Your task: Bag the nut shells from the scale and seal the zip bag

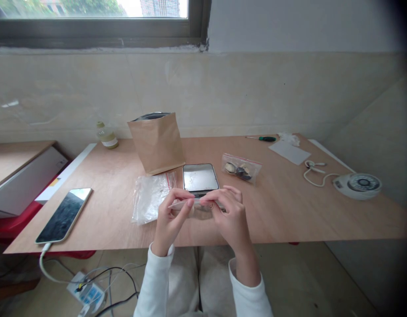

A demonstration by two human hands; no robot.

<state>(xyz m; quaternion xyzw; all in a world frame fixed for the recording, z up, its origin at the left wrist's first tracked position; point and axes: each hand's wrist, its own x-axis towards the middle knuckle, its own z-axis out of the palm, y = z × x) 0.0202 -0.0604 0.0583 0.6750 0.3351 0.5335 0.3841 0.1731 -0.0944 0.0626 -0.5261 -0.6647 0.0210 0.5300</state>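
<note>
Over the table's front part, my left hand (171, 220) and my right hand (230, 213) pinch the top edge of a small clear zip bag (202, 213) between thumbs and fingers. Its contents are hard to make out, with something pale near the left fingers. Just beyond the fingertips lies a small digital scale (200, 177) with a bare silver plate. A stack of clear plastic zip bags (149, 199) lies to the left of my left hand. To the right of the scale rests a filled zip bag (241, 169) with pale and dark pieces inside.
A brown stand-up pouch (156, 143), open at the top, stands behind the scale. A charging phone (64, 215) and a bottle (107, 135) are on the left. At right are a screwdriver (267, 138), a white card (290, 152) and a small white fan (357, 186) with its cord.
</note>
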